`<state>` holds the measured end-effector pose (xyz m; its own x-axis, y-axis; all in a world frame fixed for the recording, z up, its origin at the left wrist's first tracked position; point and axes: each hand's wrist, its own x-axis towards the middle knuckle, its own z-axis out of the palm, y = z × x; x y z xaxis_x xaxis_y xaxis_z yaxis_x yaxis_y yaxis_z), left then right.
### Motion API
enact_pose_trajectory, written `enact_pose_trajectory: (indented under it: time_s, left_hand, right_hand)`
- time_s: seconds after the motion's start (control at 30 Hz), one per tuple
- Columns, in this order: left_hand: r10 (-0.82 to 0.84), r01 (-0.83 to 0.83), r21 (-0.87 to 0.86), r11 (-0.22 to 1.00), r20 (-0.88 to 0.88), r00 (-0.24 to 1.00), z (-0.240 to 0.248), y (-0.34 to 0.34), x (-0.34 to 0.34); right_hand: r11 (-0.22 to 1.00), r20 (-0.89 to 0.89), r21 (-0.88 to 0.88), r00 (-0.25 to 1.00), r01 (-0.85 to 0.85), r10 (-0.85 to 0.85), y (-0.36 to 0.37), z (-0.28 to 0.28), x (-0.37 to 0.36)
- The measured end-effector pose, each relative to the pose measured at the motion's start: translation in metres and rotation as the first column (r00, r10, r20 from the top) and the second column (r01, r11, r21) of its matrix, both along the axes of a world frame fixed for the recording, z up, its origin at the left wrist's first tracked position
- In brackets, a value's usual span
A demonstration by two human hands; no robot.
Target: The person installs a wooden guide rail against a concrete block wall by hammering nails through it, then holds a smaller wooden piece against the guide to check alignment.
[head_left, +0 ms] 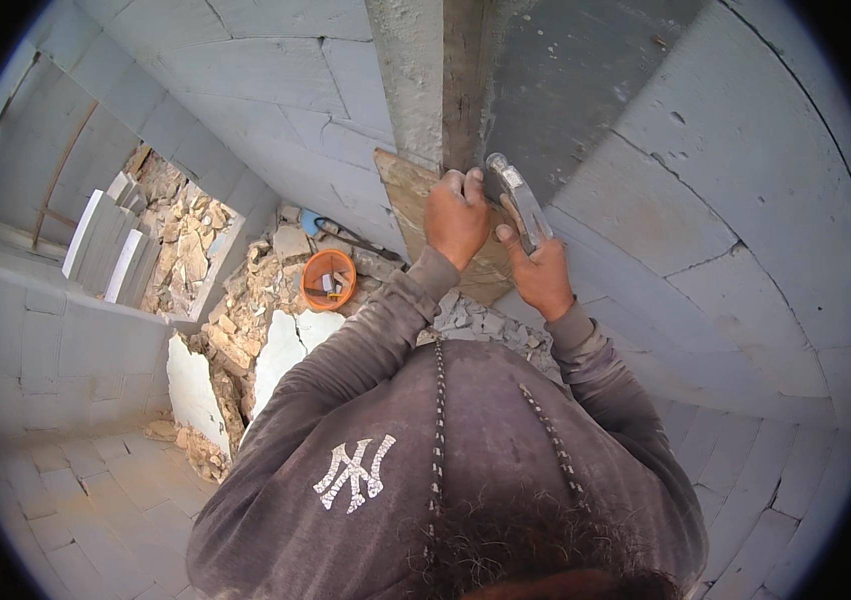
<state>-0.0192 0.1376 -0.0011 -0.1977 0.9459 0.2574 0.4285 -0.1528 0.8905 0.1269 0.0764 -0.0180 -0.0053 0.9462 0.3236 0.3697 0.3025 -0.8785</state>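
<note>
My right hand (543, 278) is wrapped round a claw hammer (517, 185), its thumb pointing up along the handle. The hammer's metal head is raised beside the lower end of an upright wooden plank (464, 90). Just left of the hammer, my left hand (457, 220) is closed, fingertips pinched together at the plank's lower end. Whatever those fingertips hold is too small or hidden to make out. Behind the left hand, a thin brown board (406, 190) leans at a slant against the blocks.
Grey block walls (715, 220) surround me, with a rough concrete column (410, 80) beside the plank. Down to the left lie broken rubble (230, 335), pale slabs (290, 345) and an orange bucket (328, 279) with small items inside. A wall opening (180, 235) shows more rubble and stacked blocks.
</note>
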Motion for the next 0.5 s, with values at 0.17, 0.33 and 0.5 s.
enact_pose_trajectory:
  time_s: [0.17, 0.33, 0.5]
  left_hand:
    - [0.024, -0.024, 0.006, 1.0, 0.028, 0.999, -0.004, -0.003, 0.001]
    - [0.071, -0.069, 0.081, 0.994, -0.018, 0.997, -0.003, 0.003, 0.005]
    - [0.157, -0.142, 0.134, 0.981, -0.104, 0.982, -0.005, 0.002, 0.011]
  right_hand:
    - [0.944, -0.365, -0.322, 0.929, -0.074, -0.052, -0.016, 0.003, 0.006]
    - [0.993, -0.143, -0.117, 0.99, -0.006, -0.011, -0.017, 0.007, 0.053]
    - [0.995, 0.298, 0.044, 0.952, -0.094, 0.077, -0.019, 0.023, 0.11]
